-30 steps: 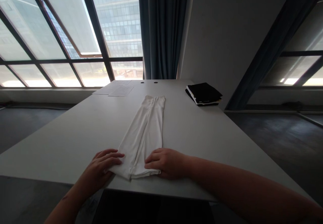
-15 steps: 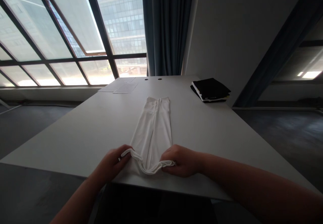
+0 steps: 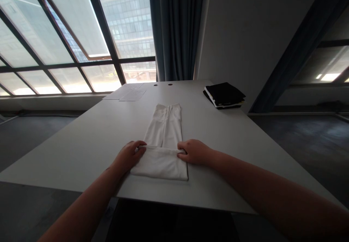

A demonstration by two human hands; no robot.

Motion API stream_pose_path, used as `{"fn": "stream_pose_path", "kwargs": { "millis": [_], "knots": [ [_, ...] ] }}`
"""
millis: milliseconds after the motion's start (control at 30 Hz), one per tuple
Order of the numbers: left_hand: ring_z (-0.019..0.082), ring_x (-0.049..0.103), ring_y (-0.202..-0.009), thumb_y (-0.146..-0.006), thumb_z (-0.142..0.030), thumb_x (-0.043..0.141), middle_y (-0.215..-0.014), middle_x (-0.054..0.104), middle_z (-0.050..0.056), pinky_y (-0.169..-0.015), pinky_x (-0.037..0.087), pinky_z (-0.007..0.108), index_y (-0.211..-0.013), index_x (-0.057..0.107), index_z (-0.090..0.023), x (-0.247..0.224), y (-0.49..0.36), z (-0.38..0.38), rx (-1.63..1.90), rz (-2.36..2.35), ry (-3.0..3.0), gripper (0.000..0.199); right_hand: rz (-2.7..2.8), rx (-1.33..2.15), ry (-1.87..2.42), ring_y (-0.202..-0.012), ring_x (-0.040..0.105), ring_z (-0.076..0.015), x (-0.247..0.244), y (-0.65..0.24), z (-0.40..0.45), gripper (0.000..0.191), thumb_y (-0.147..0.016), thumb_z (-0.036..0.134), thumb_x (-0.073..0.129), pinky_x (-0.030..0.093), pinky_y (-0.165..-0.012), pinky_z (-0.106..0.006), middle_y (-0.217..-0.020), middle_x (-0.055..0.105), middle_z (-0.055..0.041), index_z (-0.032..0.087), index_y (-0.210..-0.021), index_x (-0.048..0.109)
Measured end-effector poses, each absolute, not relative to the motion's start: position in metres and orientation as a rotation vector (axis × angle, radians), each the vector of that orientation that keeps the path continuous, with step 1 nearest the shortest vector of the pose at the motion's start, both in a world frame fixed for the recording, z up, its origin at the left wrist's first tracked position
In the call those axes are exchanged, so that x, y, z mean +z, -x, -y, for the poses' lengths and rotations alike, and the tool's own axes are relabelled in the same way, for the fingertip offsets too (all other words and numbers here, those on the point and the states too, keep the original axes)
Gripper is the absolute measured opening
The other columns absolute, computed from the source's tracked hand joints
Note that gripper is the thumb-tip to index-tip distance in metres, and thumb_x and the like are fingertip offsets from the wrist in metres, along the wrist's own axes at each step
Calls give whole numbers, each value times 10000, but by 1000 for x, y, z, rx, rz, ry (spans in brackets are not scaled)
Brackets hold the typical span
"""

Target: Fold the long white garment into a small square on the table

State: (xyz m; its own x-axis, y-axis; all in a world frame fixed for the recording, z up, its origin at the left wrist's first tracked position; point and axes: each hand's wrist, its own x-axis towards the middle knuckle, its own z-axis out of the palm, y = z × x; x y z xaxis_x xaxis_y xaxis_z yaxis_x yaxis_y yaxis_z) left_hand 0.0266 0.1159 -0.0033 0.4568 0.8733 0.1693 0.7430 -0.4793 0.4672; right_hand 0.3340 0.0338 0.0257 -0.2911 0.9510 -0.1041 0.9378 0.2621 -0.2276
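Observation:
White trousers (image 3: 165, 125) lie lengthwise on the white table (image 3: 89, 151), waistband at the far end. Their near end is folded back over the legs, forming a flat panel with a crease toward me. My left hand (image 3: 130, 155) pinches the left corner of the turned-over edge. At the opposite corner, my right hand (image 3: 195, 151) has its thumb and fingers closed on the same edge. Between the hands that edge runs nearly straight across the legs.
A stack of black folders or clothes (image 3: 225, 94) rests at the table's far right. Sheets of paper (image 3: 132, 95) lie at the far left. Two dark round cable holes sit near the back edge, before a blue curtain (image 3: 177, 31) and windows.
Both hands have carried the near edge of the trousers forward and laid it over the legs. The sagging hem is now a nearly straight, flat fold. The view has shifted slightly.

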Motion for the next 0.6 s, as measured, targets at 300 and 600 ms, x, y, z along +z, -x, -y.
{"fn": "stream_pose_path", "kwargs": {
  "millis": [300, 600],
  "knots": [
    [218, 675, -1121, -955, -541, 534, -1229, 721, 71, -1045, 526, 348, -1273, 673, -233, -11, -2, -124, 559, -1357, -2423, 464, 2399, 218, 1679, -1153, 614, -272, 12, -350, -46, 348, -912, 440, 721, 464, -1011, -365, -1190, 675, -138, 147, -1097, 698],
    [203, 316, -1571, -1066, -504, 391, -1660, 385, 35, -1324, 266, 419, -1609, 374, -292, -24, -4, -117, 221, -976, -2777, 582, 2582, 442, 1562, -1568, 251, -336, 4, -359, -57, 606, -1041, 494, 509, 127, -1291, -603, -1645, 370, -116, 228, -1584, 474]
  ]
}}
